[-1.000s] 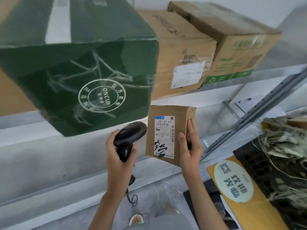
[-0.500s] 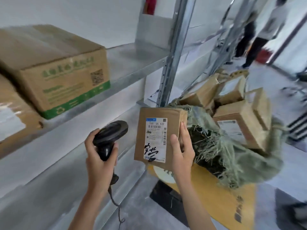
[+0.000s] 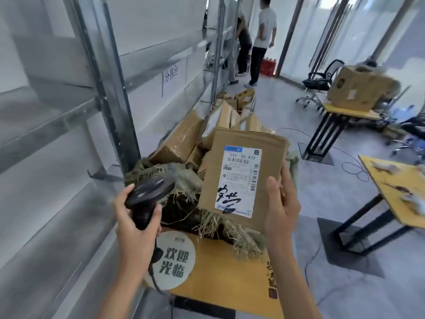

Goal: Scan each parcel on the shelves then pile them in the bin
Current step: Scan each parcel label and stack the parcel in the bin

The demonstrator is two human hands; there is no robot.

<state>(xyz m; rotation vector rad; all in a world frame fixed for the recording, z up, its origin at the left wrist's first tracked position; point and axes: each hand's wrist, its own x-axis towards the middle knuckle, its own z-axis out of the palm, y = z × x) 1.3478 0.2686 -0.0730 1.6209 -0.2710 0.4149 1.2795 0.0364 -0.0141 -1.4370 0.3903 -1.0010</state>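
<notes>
Our right hand [image 3: 281, 203] grips the parcel [image 3: 241, 178] above the bin [image 3: 184, 180]; left hand [image 3: 135, 222] clasps the scanner [image 3: 147, 194] — we lower it onto 1 flat spot, label up.

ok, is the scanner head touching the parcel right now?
Apart. The head view shows open space, with the sack behind it, between the scanner in the left hand and the parcel held by the right hand.
</notes>
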